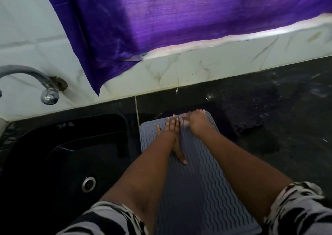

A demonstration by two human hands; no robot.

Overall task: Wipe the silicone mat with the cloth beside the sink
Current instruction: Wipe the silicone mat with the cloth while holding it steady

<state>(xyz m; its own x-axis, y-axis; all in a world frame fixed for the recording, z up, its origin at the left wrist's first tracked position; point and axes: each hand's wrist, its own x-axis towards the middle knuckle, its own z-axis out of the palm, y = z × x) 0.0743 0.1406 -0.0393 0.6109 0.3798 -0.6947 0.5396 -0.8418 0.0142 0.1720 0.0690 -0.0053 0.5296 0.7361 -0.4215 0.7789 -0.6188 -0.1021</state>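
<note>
A grey silicone mat point(201, 172) with wavy ridges lies on the black counter, just right of the sink. My left hand point(170, 128) rests flat on its far left part, fingers apart and holding nothing. My right hand point(196, 120) is at the mat's far edge and is blurred. A pale smear shows by its fingers, and I cannot tell whether it grips anything. A dark, rumpled cloth-like shape point(246, 112) lies on the counter, touching the mat's far right corner.
A black sink point(59, 155) with a metal drain point(88, 184) lies to the left. A chrome tap point(43, 83) juts from the white tiled wall. A purple curtain point(161, 15) hangs over the sill. The black counter point(296, 127) runs to the right.
</note>
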